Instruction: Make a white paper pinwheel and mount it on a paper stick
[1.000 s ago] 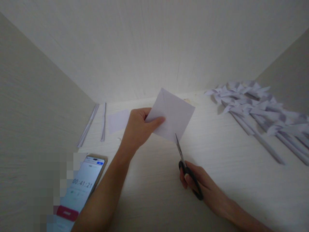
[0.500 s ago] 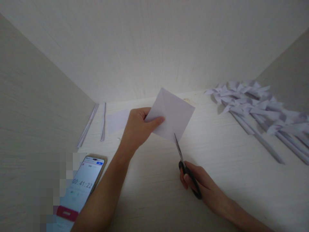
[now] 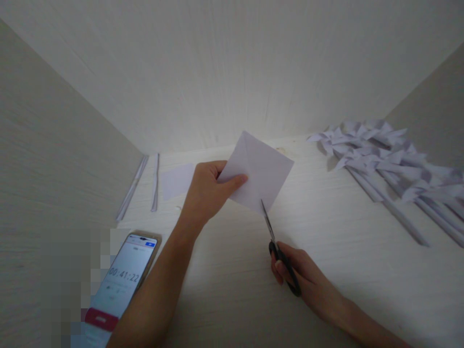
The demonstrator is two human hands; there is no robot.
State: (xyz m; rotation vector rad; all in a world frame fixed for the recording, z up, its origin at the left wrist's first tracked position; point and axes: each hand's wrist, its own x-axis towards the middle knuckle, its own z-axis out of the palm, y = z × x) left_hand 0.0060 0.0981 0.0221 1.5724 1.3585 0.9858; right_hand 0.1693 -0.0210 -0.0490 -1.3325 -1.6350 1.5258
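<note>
My left hand [image 3: 217,188] pinches a square sheet of white paper [image 3: 266,166] by its left corner, thumb on top, above the table. A faint crease runs down from the paper's top corner. My right hand [image 3: 295,268] is closed round the black handles of a pair of scissors [image 3: 271,232]. The blades point up and away, and their tips overlap the paper at its near corner. Whether the blades are fully together there I cannot tell.
On the right lie several folded white paper pinwheels [image 3: 377,162] with rolled paper sticks. At left are thin paper rolls [image 3: 155,183], another sheet of paper [image 3: 177,180] and a phone [image 3: 123,275] showing a timer. Pale walls [image 3: 232,72] enclose the white table [image 3: 224,270].
Almost nothing differs. The paper and scissors have shifted only very slightly, with both hands keeping their grips.
</note>
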